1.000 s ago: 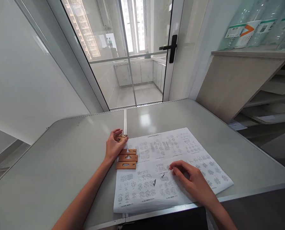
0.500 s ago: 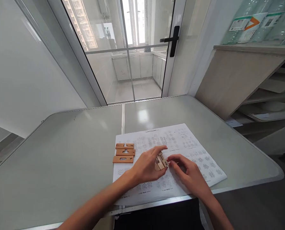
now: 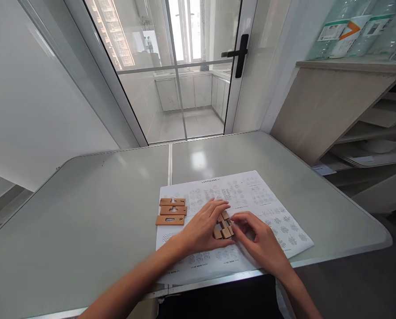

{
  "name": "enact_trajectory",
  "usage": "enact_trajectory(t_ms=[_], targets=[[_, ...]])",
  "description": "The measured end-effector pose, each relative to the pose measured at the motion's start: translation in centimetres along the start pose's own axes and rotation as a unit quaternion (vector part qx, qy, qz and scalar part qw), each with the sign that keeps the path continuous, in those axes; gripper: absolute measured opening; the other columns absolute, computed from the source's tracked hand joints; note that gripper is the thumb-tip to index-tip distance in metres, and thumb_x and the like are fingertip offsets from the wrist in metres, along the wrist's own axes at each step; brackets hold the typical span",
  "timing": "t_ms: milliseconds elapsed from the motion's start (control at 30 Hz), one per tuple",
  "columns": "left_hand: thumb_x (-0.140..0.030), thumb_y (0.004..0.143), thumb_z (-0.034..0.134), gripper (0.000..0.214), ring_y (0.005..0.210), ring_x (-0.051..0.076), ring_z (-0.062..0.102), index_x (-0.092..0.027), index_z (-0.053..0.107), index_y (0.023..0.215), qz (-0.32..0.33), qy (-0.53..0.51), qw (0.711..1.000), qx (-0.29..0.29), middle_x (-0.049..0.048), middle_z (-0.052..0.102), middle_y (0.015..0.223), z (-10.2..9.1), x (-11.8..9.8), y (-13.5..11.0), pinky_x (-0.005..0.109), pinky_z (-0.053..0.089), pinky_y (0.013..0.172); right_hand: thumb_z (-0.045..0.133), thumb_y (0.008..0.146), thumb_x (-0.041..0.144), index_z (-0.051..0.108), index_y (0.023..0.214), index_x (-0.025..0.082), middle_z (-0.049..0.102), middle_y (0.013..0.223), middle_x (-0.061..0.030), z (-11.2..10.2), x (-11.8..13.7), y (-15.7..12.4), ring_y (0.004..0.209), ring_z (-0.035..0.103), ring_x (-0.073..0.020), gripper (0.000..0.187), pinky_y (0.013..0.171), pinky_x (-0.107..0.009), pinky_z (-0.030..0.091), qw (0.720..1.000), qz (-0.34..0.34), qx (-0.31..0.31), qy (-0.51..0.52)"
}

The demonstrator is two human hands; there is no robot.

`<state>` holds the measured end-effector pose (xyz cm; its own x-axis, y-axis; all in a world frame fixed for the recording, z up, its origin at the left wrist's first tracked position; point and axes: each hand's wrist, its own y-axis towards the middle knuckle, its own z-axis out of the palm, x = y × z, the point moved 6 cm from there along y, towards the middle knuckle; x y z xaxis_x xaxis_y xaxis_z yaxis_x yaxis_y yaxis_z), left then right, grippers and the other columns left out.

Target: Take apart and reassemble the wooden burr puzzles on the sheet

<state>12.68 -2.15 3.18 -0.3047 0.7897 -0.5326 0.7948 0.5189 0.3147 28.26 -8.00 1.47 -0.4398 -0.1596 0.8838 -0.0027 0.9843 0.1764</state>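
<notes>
A printed instruction sheet [image 3: 267, 212] lies on the grey table [image 3: 84, 212]. Three flat wooden puzzle pieces [image 3: 171, 211] with numbers lie in a row at the sheet's left edge. My left hand [image 3: 202, 228] and my right hand [image 3: 259, 239] meet over the sheet's middle. Between them sits a small cluster of notched wooden pieces [image 3: 223, 226]. The left fingers curl over the cluster's left side, and the right fingertips pinch its right side. Part of the cluster is hidden under the fingers.
A glass sliding door [image 3: 184, 66] with a black handle [image 3: 239, 53] stands behind the table. A wooden shelf unit [image 3: 334, 106] with papers is at the right. The table's front edge [image 3: 217, 279] runs just below the sheet.
My left hand left the row of pieces at the sheet's left edge, carried a wooden piece to the sheet's middle and joined my right hand there. Both hands now press on the cluster.
</notes>
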Motion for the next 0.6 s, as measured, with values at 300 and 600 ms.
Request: enact_trajectory(t_ms=[300,600], targets=[[-0.075,0.066,0.084,0.083,0.141,0.042,0.048,-0.018,0.058,0.12,-0.038,0.129,0.99,-0.046,0.0187,0.059,0.132,-2.7,1.1,-1.8,0.066,0.042,0.119,0.062,0.1,0.036,0.067,0.115,0.029,0.066,0.127,-0.0078,0.3,-0.3,-0.3,0.123,0.063,-0.0281,0.017,0.102,-0.045,0.056,0.997,-0.039,-0.005,-0.06],[-0.061,0.083,0.08,0.074,0.119,0.03,0.065,-0.021,0.055,0.14,0.029,0.079,0.994,-0.065,0.0143,0.067,0.128,-3.6,1.2,-1.9,0.048,0.055,0.103,0.057,0.104,0.043,0.065,0.114,0.028,0.067,0.123,-0.008,-0.4,-1.4,-0.6,0.117,0.063,-0.0293,0.02,0.102,-0.05,0.054,0.992,-0.012,-0.074,-0.101]])
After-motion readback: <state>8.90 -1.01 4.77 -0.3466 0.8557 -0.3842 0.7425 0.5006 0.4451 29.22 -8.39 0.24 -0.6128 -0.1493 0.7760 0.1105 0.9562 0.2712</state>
